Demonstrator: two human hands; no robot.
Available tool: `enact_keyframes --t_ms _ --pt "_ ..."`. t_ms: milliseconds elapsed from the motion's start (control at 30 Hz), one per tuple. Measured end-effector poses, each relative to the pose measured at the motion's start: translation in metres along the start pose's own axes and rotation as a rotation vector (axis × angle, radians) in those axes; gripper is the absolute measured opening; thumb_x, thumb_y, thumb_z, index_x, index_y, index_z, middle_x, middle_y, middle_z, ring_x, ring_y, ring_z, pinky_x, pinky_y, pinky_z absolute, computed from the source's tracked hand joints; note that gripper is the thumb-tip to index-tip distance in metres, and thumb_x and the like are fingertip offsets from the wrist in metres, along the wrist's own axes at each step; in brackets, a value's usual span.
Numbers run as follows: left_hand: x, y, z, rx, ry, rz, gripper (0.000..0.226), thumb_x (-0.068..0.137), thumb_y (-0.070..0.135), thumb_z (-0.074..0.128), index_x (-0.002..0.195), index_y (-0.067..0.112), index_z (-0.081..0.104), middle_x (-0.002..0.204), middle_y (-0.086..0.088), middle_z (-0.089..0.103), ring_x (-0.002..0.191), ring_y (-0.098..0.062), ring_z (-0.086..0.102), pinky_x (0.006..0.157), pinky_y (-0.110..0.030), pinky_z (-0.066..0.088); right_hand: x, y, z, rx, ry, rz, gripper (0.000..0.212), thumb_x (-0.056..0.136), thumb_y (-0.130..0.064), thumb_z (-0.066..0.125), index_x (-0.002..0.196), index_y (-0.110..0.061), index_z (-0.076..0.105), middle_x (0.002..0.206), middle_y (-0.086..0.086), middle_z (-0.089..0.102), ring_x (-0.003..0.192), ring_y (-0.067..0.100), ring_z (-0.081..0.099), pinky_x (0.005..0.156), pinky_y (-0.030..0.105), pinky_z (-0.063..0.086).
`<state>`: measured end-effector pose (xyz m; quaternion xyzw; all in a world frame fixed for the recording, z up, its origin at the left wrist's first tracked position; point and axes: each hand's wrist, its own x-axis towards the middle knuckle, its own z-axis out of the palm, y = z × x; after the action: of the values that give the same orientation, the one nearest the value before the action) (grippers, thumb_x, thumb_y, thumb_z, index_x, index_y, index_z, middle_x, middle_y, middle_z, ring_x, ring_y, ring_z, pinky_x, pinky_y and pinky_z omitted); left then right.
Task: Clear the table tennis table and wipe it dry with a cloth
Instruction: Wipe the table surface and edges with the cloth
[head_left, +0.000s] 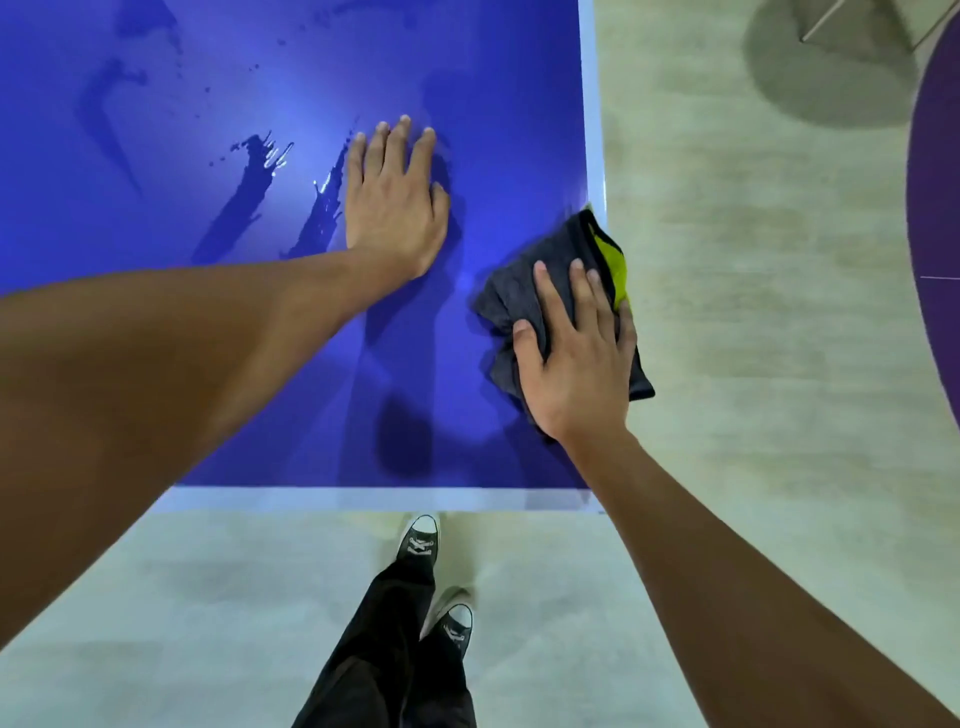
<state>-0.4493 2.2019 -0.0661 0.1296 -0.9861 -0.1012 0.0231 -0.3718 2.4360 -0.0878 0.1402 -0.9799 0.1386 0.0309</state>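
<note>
Both hands flat on the wet table (291, 415)
Right hand (576, 358) presses the cloth (524, 291) at the table's right edge, fingers spread; left hand (395, 202) lies spread beside what looks like puddles (249, 192).

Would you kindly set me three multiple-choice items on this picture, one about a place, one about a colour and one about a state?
1. Where does the cloth lie?
A. at the right edge of the table
B. over a chair
C. in a bucket

2. What colour is the table top?
A. green
B. blue
C. red

3. How is the left hand?
A. flat on the table, fingers straight
B. curled into a fist
C. gripping the cloth

Answers:
1 A, the right hand presses it down beside that edge.
2 B, the surface is plainly blue.
3 A, its palm rests on the table and holds nothing.
</note>
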Motion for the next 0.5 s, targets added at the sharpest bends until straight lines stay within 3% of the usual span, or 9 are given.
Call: enact_keyframes --t_ms 167,333,500 --pt "-0.114 0.001 -0.002 -0.039 -0.046 0.080 0.059 0.098 0.028 0.028 0.153 0.009 0.036 0.162 -0.015 0.032 0.150 -0.035 0.027 0.125 -0.046 0.016 -0.074 0.001 -0.010 -0.005 0.006 -0.009 0.059 0.103 -0.051 0.037 0.159 -0.032 0.033 0.167 0.006 0.028 0.156 0.021 0.019 0.124 0.055 0.016" --pt "-0.227 -0.004 -0.002 -0.175 -0.031 0.012 0.055 0.099 0.025 0.031 0.151 0.011 0.042 0.162 -0.011 0.035 0.150 -0.032 0.029 0.124 -0.047 0.022 -0.121 -0.008 -0.017 0.013 0.013 0.010 0.059 0.103 -0.051 0.040 0.159 -0.031 0.034 0.166 0.007 0.029 0.156 0.023 0.019 0.123 0.057 0.016" --pt "-0.248 -0.023 -0.013 -0.220 -0.048 0.070 0.050 0.098 0.024 0.034 0.144 0.014 0.052 0.156 -0.006 0.044 0.147 -0.027 0.037 0.121 -0.043 0.027 -0.117 -0.040 -0.012 0.008 -0.043 -0.155 0.057 0.104 -0.051 0.038 0.159 -0.036 0.032 0.167 0.004 0.027 0.156 0.021 0.018 0.122 0.058 0.018"
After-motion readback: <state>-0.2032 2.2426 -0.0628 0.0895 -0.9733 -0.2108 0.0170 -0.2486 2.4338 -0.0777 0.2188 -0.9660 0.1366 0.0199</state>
